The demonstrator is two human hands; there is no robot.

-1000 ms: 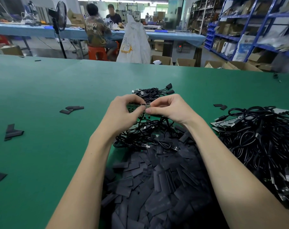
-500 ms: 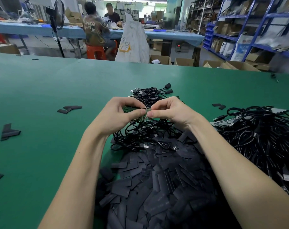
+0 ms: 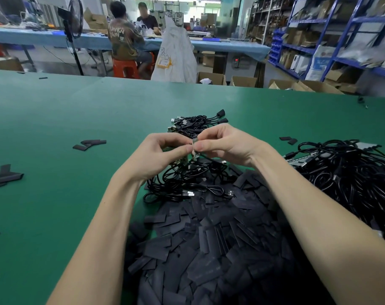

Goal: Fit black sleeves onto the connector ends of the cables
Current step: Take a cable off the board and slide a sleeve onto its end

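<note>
A small connector end [image 3: 195, 144] is pinched between the left hand [image 3: 158, 156] and right hand [image 3: 225, 145] above the cables [image 3: 187, 179], with the black sleeves [image 3: 209, 243] heaped at 6 o'clock on the green tabletop [image 3: 55, 194].

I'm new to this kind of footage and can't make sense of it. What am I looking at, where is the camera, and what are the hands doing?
There is no machine here. A person wears one camera on the head, looking forward and down at their own bare arms. The left hand and right hand meet above a green table and together pinch a small connector at the end of a black cable; whether a sleeve is on it is too small to tell. Nearest the person lies a heap of flat black sleeves. To the right sits a big tangle of black cables, and a smaller bundle lies just beyond the hands. A few loose sleeves lie scattered on the left.
</note>
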